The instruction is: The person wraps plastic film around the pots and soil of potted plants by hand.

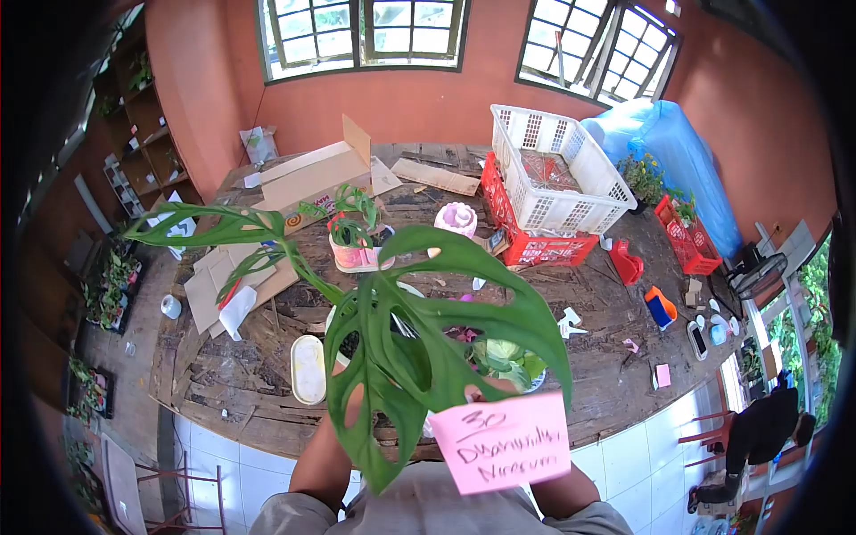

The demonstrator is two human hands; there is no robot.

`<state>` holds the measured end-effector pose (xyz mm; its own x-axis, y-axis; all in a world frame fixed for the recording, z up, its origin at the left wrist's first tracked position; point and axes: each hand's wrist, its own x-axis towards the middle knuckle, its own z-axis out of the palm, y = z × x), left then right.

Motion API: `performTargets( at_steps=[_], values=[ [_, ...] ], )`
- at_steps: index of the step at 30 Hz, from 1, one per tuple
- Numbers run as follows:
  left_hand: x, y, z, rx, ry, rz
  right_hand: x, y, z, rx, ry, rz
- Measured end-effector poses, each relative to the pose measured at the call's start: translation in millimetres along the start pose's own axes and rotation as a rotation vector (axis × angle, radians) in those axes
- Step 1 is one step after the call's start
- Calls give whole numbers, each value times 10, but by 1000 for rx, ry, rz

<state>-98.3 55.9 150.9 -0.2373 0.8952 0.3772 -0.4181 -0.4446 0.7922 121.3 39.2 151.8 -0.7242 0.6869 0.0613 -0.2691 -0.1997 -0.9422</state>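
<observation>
Pink note [504,443], marked 30, beside the broad split leaf [406,330], both close to the camera in the head view. Behind: a pot [342,359] at the wooden table [267,392]. Left hand [354,403] and right hand [497,385] lie apart, largely hidden; their grip cannot be told. Good handling probably means low support, leaves uncreased, writing unobstructed.

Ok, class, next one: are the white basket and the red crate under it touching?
Touching. The head view shows the white basket stacked on the red crate, with no gap between them.
</observation>
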Motion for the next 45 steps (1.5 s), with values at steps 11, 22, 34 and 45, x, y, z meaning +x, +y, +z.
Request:
performTargets(
  at_steps=[11, 22, 34, 45],
  values=[
    [-356, 72, -109, -52, 22, -102, 575, 323, -150, -447, -67, 222],
    [-1386, -18, -522, -115, 43, -270, 1403, 148, -558, -48, 56, 141],
    [-167, -160, 290, -166, 161, -450, 1176, -453, -354, 258, 356, 120],
    [-418, -488, -227, 271, -40, 84, 240, 54, -654, -130, 107, -171]
  ],
)
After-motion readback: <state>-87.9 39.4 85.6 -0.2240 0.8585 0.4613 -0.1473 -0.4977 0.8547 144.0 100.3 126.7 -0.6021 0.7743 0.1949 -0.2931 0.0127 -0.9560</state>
